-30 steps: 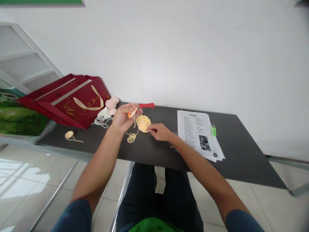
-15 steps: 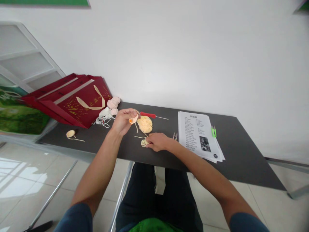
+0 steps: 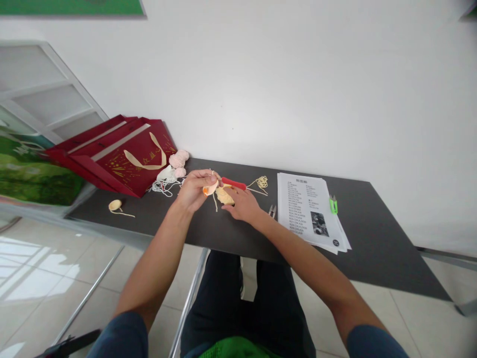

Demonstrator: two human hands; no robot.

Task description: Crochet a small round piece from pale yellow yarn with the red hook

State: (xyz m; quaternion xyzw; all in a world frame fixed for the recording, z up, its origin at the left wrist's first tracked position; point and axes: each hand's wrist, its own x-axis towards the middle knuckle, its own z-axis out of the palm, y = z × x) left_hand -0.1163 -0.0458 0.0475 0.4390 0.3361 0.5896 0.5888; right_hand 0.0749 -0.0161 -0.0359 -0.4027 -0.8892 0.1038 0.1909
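Left grip pinches orange piece — right grip pinches yellow crochet.

Can't read print on sheets, too small. Can't see most of yarn disc, tucked under right hand. Can't make out green bag, cut at left edge.

Left hand, right hand pinch yarn piece (hook seemingly beside).
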